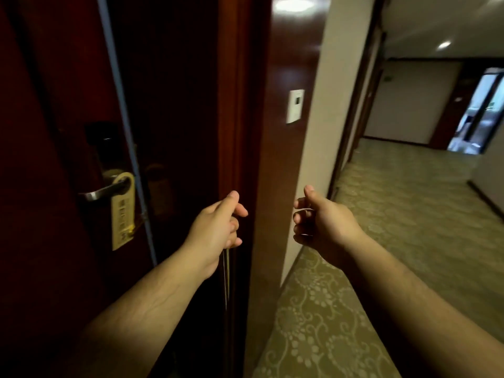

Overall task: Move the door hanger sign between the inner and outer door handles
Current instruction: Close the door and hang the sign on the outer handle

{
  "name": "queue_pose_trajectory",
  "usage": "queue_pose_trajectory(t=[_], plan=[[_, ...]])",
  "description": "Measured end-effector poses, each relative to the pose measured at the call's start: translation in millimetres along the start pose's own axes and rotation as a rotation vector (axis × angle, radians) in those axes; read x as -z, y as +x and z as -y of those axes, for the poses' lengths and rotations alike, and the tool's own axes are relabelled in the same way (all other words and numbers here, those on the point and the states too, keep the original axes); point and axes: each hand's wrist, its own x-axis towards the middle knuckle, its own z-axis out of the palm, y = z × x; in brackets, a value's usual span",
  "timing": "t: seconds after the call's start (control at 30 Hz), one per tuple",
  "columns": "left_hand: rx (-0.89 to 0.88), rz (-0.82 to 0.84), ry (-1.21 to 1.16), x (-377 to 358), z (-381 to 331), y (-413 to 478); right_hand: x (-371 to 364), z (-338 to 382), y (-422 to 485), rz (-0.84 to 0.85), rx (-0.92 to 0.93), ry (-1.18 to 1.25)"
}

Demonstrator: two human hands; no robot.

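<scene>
Hanging from the silver door handle [102, 190] on the dark door [54, 105], the door hanger sign [122, 214] sits well left of both hands. Left hand [215, 227] and right hand [324, 225] are loosely curled, holding nothing, above patterned carpet [327, 323].

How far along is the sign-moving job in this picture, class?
Done: the door hanger sign hangs on a silver door handle; which side of the door this is, I cannot tell. In hand: nothing; the left hand and right hand hover loosely curled, apart from it. Left: possibly lifting it off for the other handle.
</scene>
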Motion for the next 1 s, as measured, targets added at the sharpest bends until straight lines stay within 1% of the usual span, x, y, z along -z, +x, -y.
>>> queue_pose_trajectory(t=[0.13,0.23,0.33,0.5,0.6,0.77,0.87,1.0], plan=[[-0.033,0.112,-0.035,-73.3,-6.6,-20.0,73.3,17.5,-34.0,-0.108,0.071,0.016],[-0.02,0.186,-0.068,-119.1,-7.9,-25.9,121.7,26.1,-51.9,-0.197,0.094,0.043],[-0.037,0.272,-0.04,-161.4,-8.9,-21.7,165.9,34.4,-65.6,-0.276,0.127,0.089],[-0.135,0.423,0.022,-226.0,-16.9,1.3,226.7,46.8,-67.0,-0.43,0.19,0.14],[-0.163,0.48,0.002,-259.2,-19.3,24.7,255.5,56.6,-49.7,-0.48,0.226,0.159],[-0.133,0.573,-0.01,-294.4,-14.0,86.2,284.5,76.6,10.7,-0.538,0.309,0.145],[-0.134,0.579,-0.038,-308.0,-14.0,136.1,286.8,93.1,58.0,-0.543,0.349,0.167],[-0.154,0.583,-0.035,-331.1,-11.0,200.5,287.1,109.7,117.8,-0.541,0.416,0.09]])
